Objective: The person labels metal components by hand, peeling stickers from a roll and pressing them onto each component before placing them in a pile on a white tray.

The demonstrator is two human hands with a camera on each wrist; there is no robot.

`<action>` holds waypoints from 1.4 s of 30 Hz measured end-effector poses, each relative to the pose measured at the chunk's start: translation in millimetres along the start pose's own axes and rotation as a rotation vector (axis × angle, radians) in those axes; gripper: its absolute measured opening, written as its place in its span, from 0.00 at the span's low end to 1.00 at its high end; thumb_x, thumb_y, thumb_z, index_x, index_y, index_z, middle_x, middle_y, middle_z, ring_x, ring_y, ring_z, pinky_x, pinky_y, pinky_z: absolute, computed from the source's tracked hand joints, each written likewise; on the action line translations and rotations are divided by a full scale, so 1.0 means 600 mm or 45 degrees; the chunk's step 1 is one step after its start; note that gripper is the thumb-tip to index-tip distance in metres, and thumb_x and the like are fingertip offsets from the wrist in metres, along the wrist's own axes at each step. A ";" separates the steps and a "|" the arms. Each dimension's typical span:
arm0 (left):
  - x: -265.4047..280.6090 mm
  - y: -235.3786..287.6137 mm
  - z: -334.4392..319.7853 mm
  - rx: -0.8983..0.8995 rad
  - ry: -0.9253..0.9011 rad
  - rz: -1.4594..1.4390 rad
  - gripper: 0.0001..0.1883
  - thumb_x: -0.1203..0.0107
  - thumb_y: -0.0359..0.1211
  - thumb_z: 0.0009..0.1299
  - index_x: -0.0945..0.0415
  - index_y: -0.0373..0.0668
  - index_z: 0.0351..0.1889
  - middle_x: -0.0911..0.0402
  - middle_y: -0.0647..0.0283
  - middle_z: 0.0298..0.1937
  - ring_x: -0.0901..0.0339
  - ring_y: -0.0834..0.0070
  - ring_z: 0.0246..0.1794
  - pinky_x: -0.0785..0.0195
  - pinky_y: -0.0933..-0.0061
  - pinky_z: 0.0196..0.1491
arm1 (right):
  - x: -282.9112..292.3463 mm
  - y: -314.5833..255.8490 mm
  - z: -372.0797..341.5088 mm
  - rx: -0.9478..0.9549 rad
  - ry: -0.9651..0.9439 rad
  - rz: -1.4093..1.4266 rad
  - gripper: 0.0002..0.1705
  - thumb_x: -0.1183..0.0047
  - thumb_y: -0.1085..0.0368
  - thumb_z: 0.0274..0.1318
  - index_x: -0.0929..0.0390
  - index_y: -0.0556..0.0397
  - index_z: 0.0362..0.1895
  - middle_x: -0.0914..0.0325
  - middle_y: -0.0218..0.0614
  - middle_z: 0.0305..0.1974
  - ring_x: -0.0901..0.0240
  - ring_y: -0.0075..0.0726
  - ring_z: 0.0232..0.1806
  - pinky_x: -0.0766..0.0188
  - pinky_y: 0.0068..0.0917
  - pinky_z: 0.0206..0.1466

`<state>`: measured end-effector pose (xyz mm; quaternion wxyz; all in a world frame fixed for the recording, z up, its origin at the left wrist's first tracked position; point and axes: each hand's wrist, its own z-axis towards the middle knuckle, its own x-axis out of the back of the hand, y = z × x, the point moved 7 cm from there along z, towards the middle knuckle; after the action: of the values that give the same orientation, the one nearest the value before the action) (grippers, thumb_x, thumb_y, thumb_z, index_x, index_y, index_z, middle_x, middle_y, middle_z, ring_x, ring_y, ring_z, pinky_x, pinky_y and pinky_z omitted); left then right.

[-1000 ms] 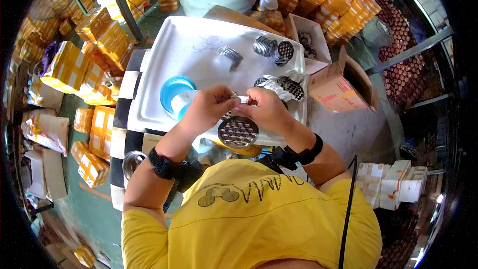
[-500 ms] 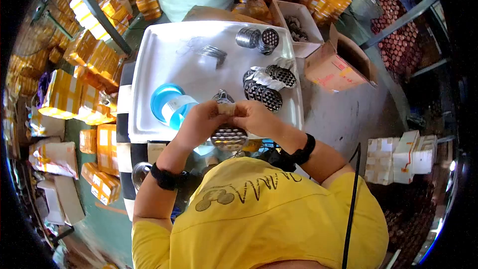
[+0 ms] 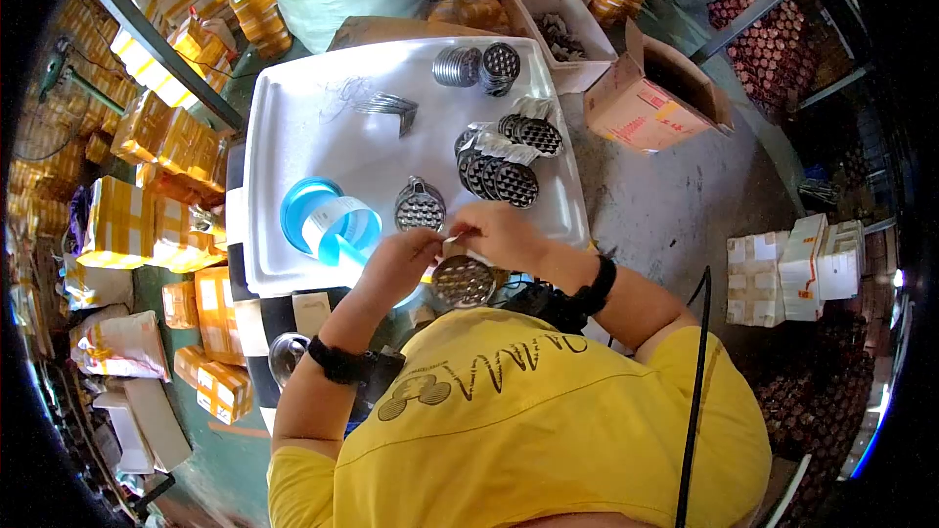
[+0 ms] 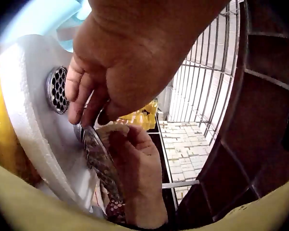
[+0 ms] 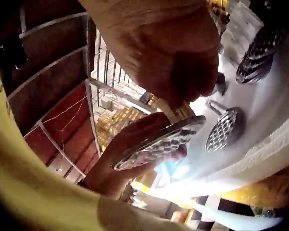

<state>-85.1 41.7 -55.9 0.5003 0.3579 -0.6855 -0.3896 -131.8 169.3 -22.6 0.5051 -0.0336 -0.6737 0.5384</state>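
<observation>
In front of the chest, a round perforated metal disc [image 3: 464, 282] hangs from the hands, its flat face tilted toward the body. My left hand [image 3: 399, 264] pinches it at its upper edge; the left wrist view shows the curled fingers there. The right hand [image 3: 504, 235] pinches a pale strip [image 5: 178, 111] at the top of that disc, its fingertips close to the left ones. Just beyond the hands, a similar disc with a looped handle [image 3: 421, 205] lies on the white foam tray [image 3: 323, 137].
A blue tub with a white label [image 3: 337, 227] stands on the tray's left. Paper-wrapped disc bundles [image 3: 504, 176] lie right, with bare disc stacks [image 3: 476, 66] and thin metal pieces [image 3: 389, 110] farther back. An open carton [image 3: 641, 117] and a white foam box [image 3: 562, 34] stand beyond the tray.
The hands have come back toward the body with the held disc, uncovering the looped-handle disc on the tray. The right hand has drawn slightly away from the left. The head view has shifted.
</observation>
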 end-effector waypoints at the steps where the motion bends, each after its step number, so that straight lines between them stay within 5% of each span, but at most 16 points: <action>1: 0.002 -0.004 -0.001 0.006 0.031 -0.071 0.11 0.49 0.33 0.62 0.26 0.39 0.40 0.22 0.54 0.32 0.25 0.62 0.31 0.34 0.69 0.35 | 0.014 0.006 0.001 0.125 0.079 -0.110 0.06 0.45 0.69 0.45 0.25 0.58 0.28 0.25 0.37 0.25 0.28 0.30 0.28 0.33 0.27 0.31; 4: 0.007 -0.034 0.000 0.106 0.059 -0.139 0.12 0.50 0.31 0.63 0.27 0.39 0.43 0.21 0.56 0.33 0.24 0.69 0.33 0.33 0.72 0.37 | 0.073 0.088 0.002 -0.353 0.181 0.161 0.06 0.46 0.69 0.45 0.24 0.57 0.30 0.24 0.38 0.26 0.27 0.33 0.29 0.32 0.27 0.32; 7: 0.014 -0.029 0.007 0.124 0.054 -0.184 0.12 0.49 0.32 0.63 0.27 0.38 0.42 0.22 0.57 0.33 0.24 0.72 0.34 0.33 0.73 0.37 | 0.136 0.138 0.023 -0.379 0.389 -0.102 0.11 0.48 0.68 0.44 0.23 0.56 0.35 0.24 0.44 0.33 0.26 0.46 0.35 0.30 0.33 0.39; 10: 0.000 -0.018 0.043 0.008 0.100 -0.312 0.12 0.49 0.32 0.62 0.27 0.38 0.42 0.22 0.57 0.33 0.23 0.70 0.34 0.32 0.73 0.38 | 0.152 0.142 0.038 -0.093 0.600 -0.220 0.12 0.49 0.68 0.46 0.25 0.57 0.38 0.25 0.44 0.37 0.26 0.47 0.36 0.30 0.33 0.38; 14: -0.002 0.010 0.088 -0.129 0.300 -0.071 0.13 0.49 0.31 0.64 0.31 0.36 0.45 0.23 0.57 0.31 0.26 0.74 0.32 0.33 0.76 0.36 | 0.181 0.137 -0.036 -0.221 0.760 -0.224 0.13 0.48 0.67 0.46 0.27 0.57 0.39 0.25 0.45 0.36 0.27 0.42 0.32 0.30 0.32 0.36; 18: -0.022 0.055 0.147 -0.356 0.520 0.273 0.24 0.47 0.31 0.59 0.38 0.39 0.54 0.30 0.49 0.48 0.33 0.54 0.50 0.40 0.62 0.51 | 0.119 0.238 -0.109 -0.899 0.517 0.397 0.22 0.49 0.63 0.52 0.32 0.60 0.49 0.28 0.36 0.37 0.32 0.26 0.36 0.33 0.25 0.37; 19: -0.037 0.057 0.169 -0.351 0.494 0.320 0.30 0.46 0.33 0.59 0.44 0.36 0.58 0.35 0.46 0.52 0.38 0.51 0.54 0.45 0.61 0.56 | 0.088 0.248 -0.107 -0.932 0.485 0.701 0.27 0.50 0.60 0.53 0.38 0.61 0.54 0.30 0.34 0.42 0.34 0.28 0.41 0.34 0.27 0.40; 22: -0.069 0.002 0.246 -0.345 0.687 0.265 0.34 0.45 0.36 0.58 0.46 0.34 0.60 0.35 0.45 0.53 0.38 0.51 0.55 0.45 0.61 0.57 | 0.024 0.315 -0.096 -1.127 0.475 0.703 0.29 0.50 0.61 0.53 0.42 0.60 0.57 0.32 0.36 0.47 0.35 0.30 0.43 0.36 0.28 0.43; 23: -0.080 -0.029 0.274 -0.158 0.561 -0.077 0.37 0.43 0.38 0.57 0.49 0.33 0.61 0.38 0.44 0.57 0.40 0.50 0.57 0.46 0.61 0.58 | 0.019 0.303 -0.080 -1.038 0.608 0.848 0.29 0.50 0.62 0.53 0.42 0.60 0.57 0.32 0.36 0.48 0.35 0.30 0.44 0.36 0.28 0.44; 25: -0.098 -0.046 0.295 -0.143 0.571 -0.047 0.36 0.46 0.34 0.60 0.53 0.34 0.63 0.35 0.46 0.54 0.35 0.57 0.54 0.42 0.65 0.55 | 0.016 0.261 -0.046 -0.844 0.861 1.129 0.29 0.50 0.62 0.52 0.41 0.59 0.57 0.32 0.37 0.48 0.35 0.31 0.46 0.37 0.28 0.47; 27: -0.126 -0.105 0.324 -0.151 0.551 -0.279 0.37 0.48 0.27 0.59 0.57 0.36 0.65 0.31 0.49 0.51 0.32 0.64 0.50 0.37 0.69 0.51 | 0.034 0.206 -0.018 -0.883 0.899 0.924 0.27 0.50 0.63 0.52 0.39 0.59 0.56 0.31 0.37 0.48 0.35 0.31 0.46 0.38 0.28 0.48; 32: -0.094 -0.082 0.295 -0.078 0.575 -0.350 0.39 0.44 0.25 0.51 0.51 0.36 0.62 0.37 0.45 0.54 0.39 0.53 0.55 0.45 0.62 0.58 | 0.006 0.231 0.000 -0.681 0.898 1.199 0.24 0.51 0.66 0.52 0.37 0.58 0.54 0.30 0.38 0.47 0.35 0.30 0.48 0.39 0.28 0.50; 38: -0.046 0.003 0.217 0.218 0.284 -0.682 0.36 0.47 0.25 0.55 0.49 0.43 0.63 0.38 0.47 0.57 0.41 0.59 0.59 0.46 0.63 0.58 | -0.002 0.291 -0.056 -0.931 0.713 1.098 0.25 0.52 0.68 0.53 0.40 0.57 0.56 0.32 0.35 0.46 0.33 0.31 0.41 0.36 0.28 0.48; 39: -0.027 -0.044 0.226 -0.029 0.346 -0.442 0.37 0.50 0.22 0.57 0.51 0.47 0.65 0.47 0.52 0.65 0.42 0.58 0.60 0.47 0.67 0.59 | 0.006 0.278 -0.069 -0.964 0.719 1.191 0.21 0.52 0.68 0.52 0.37 0.56 0.51 0.31 0.34 0.42 0.33 0.30 0.38 0.35 0.26 0.44; 40: 0.005 -0.031 0.200 -0.177 0.419 -0.593 0.32 0.51 0.24 0.58 0.46 0.44 0.62 0.37 0.53 0.57 0.39 0.63 0.57 0.44 0.66 0.56 | 0.024 0.248 -0.081 -0.998 0.728 1.283 0.16 0.51 0.68 0.51 0.34 0.55 0.47 0.30 0.33 0.37 0.32 0.29 0.36 0.34 0.25 0.40; 42: 0.053 0.003 0.137 -0.073 0.322 -0.761 0.28 0.53 0.24 0.61 0.44 0.42 0.61 0.35 0.55 0.56 0.37 0.66 0.56 0.41 0.70 0.54 | 0.029 0.237 -0.096 -1.042 0.697 1.375 0.12 0.51 0.67 0.51 0.31 0.53 0.41 0.29 0.32 0.32 0.32 0.28 0.32 0.32 0.24 0.35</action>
<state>-172.5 29.3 -57.5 0.4550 0.5746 -0.4712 -0.4907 -169.9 278.6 -124.4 0.2666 -0.6806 -0.5600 0.3899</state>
